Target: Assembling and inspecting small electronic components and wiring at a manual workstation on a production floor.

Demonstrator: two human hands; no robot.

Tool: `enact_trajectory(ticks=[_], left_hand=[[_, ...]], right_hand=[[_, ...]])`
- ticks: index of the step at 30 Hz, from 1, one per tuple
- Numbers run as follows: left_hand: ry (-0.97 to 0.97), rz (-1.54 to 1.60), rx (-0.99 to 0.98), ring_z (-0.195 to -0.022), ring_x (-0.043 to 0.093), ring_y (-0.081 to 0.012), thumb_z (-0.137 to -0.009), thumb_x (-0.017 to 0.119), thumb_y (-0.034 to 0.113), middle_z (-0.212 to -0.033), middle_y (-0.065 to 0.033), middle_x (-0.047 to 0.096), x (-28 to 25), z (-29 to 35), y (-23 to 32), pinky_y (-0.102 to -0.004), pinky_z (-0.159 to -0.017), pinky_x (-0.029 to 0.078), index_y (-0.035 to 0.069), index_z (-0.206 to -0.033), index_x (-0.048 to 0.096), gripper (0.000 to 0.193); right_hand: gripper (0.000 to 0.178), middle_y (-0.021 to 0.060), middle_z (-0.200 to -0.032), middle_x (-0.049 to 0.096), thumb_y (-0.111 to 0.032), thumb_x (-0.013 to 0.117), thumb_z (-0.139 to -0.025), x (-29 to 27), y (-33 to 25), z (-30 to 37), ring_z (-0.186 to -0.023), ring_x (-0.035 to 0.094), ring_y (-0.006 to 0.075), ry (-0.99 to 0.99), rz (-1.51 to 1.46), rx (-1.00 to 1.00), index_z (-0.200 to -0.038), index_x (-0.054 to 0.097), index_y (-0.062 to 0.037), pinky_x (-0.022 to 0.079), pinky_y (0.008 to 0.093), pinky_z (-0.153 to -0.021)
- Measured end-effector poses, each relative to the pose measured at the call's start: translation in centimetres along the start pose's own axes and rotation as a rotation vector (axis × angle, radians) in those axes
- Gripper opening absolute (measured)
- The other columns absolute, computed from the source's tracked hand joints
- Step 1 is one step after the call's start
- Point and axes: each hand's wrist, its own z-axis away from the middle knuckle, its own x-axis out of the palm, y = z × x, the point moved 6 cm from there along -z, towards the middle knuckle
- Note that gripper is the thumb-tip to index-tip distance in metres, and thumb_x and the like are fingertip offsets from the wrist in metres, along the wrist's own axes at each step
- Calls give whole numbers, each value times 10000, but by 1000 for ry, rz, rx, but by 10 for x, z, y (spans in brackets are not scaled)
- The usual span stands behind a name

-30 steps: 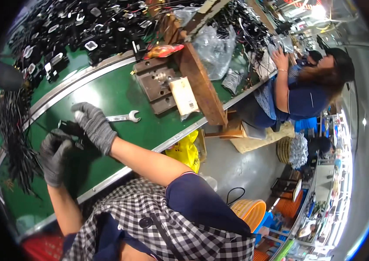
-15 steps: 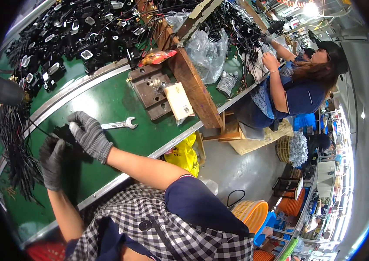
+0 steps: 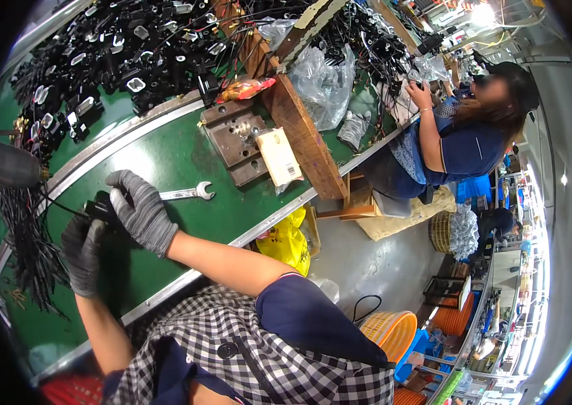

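Note:
Both my hands wear grey knitted gloves and meet over the green work table (image 3: 185, 158). Between them is a small black plastic part (image 3: 100, 208) with a thin black cable running off to the upper left. My right hand (image 3: 143, 214) closes on the part from the right, thumb toward it. Lower down, my left hand (image 3: 82, 253) pinches the part's near left end, fingers partly hidden. A bunch of black cables (image 3: 26, 250) hangs just left of that hand. An open-end wrench (image 3: 188, 193) lies right beside my right hand.
Many black connector parts (image 3: 117, 47) are heaped beyond a metal rail. A steel block (image 3: 232, 142), a cream packet (image 3: 277, 156) and a red wrapper (image 3: 245, 89) lie near a wooden divider (image 3: 306, 135). A dark cylinder (image 3: 9, 164) juts in at left. A co-worker (image 3: 468, 138) sits to the right.
The black part has come up slightly and shows more clearly between my hands. The dark cylinder at left reaches farther into view. The co-worker's hands have shifted.

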Motion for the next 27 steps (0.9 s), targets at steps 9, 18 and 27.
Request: enact_trajectory(ticks=[9, 18, 27], left_hand=[[41, 51, -36, -663, 506, -96, -804, 600, 88, -718, -24, 580, -2, -2, 22, -241, -600, 406, 14, -810, 591, 74], [5, 256, -108, -598, 504, -56, -787, 660, 187, -685, -17, 586, 5, -6, 13, -218, -531, 402, 22, -837, 619, 177], [-166, 379, -266, -573, 509, -65, -780, 673, 237, -658, -34, 582, 3, 2, 15, -226, -514, 413, 3, -844, 606, 251]], right_hand=[[200, 149, -936, 589, -137, 520, -850, 5, -19, 2, -871, 570, 253, -6, 268, -131, -996, 562, -7, 455, 333, -807], [245, 73, -920, 617, -182, 558, -852, 5, -6, 2, -836, 576, 130, -188, -64, 277, -1037, 576, -22, 483, 262, -708], [232, 51, -863, 625, -186, 521, -880, 2, -1, 7, -718, 576, 91, -196, -158, 471, -1041, 572, -27, 473, 203, -623]])
